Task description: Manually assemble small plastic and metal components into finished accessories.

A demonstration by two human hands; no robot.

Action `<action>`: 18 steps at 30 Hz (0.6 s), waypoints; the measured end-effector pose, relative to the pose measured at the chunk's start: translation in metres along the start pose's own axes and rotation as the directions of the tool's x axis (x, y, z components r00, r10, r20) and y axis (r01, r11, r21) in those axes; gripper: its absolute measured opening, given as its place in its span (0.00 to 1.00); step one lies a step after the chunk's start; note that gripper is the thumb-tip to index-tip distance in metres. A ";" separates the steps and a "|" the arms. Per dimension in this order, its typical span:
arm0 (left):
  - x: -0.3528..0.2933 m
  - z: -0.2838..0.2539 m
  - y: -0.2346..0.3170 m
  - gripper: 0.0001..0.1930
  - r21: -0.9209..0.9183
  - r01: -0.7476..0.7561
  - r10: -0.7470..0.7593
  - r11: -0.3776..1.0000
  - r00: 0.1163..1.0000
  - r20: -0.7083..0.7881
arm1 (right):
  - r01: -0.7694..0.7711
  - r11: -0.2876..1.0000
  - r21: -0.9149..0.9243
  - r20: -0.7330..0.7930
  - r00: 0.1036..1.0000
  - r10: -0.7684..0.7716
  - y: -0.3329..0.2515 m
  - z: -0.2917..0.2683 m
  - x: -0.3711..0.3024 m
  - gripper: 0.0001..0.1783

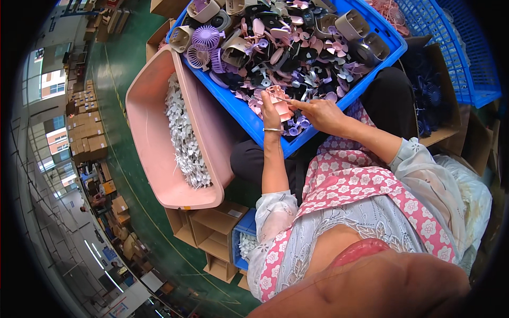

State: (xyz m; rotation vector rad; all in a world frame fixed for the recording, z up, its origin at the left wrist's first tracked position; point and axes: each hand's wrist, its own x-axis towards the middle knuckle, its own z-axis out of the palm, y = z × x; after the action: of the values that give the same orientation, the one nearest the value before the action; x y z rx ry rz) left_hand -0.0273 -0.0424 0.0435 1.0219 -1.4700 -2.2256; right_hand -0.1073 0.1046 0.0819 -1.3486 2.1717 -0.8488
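Observation:
My left hand (271,112) is closed on a pink plastic casing (283,110), held upright over the near edge of a blue crate (233,114). From the right, my right hand (324,115) pinches a thin rod-like tool (289,100), its far end at the casing. Whether the tool is a screwdriver or something similar is too small to tell. Loose plastic parts in pink, black, white and purple fill the crate. Among them lie a purple fan grille (205,37) and a beige square housing (352,25).
Left of the crate stands a pink bin (151,132) with many small white parts (185,138). Cardboard boxes (214,225) and a small blue bin (237,238) sit below it. At the right are a blue basket (466,79) and a carton (448,100) with dark blue fan parts.

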 end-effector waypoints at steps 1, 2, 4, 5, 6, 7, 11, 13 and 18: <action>0.003 -0.003 -0.001 0.35 -0.016 -0.010 0.010 1.000 0.999 -0.031 | -0.006 1.000 0.007 -0.002 1.000 0.006 -0.001 0.003 0.004 0.19; 0.005 -0.005 -0.001 0.35 -0.023 -0.024 0.023 0.999 0.999 -0.039 | -0.014 1.000 -0.016 0.004 1.000 0.014 -0.003 0.005 0.008 0.17; 0.011 -0.009 -0.006 0.33 -0.032 0.013 -0.014 0.999 0.999 -0.033 | -0.001 1.000 0.031 -0.046 0.999 0.002 0.003 0.010 0.015 0.16; 0.015 -0.008 -0.009 0.33 -0.034 0.000 -0.001 0.999 0.999 -0.035 | 0.008 0.996 0.084 -0.099 0.995 0.000 0.005 0.011 0.019 0.15; 0.019 -0.008 -0.018 0.32 -0.139 -0.006 -0.006 0.990 0.997 -0.080 | 0.009 0.996 0.087 -0.086 0.996 -0.002 0.008 0.015 0.020 0.14; 0.025 -0.008 -0.025 0.30 -0.238 -0.025 -0.004 0.971 0.993 -0.119 | 0.006 0.994 0.107 -0.085 0.996 0.003 0.007 0.015 0.023 0.13; 0.030 -0.006 -0.042 0.31 -0.256 0.012 -0.027 0.967 0.998 -0.059 | -0.037 0.990 0.138 -0.054 0.997 0.045 0.011 0.009 0.020 0.15; 0.028 -0.004 -0.044 0.32 -0.258 0.034 -0.044 0.966 0.999 -0.032 | 0.003 0.986 0.169 -0.116 0.993 0.017 0.021 0.017 0.016 0.16; 0.024 -0.004 -0.052 0.31 -0.269 0.050 -0.070 0.962 0.996 -0.063 | 0.016 0.974 0.225 -0.089 0.996 0.004 0.020 0.014 0.012 0.16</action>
State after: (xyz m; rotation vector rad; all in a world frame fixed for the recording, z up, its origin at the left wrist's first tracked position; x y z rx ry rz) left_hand -0.0344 -0.0360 -0.0125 1.0568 -1.0838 -2.3229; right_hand -0.1158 0.0970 0.0572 -1.2259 2.0630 -1.1404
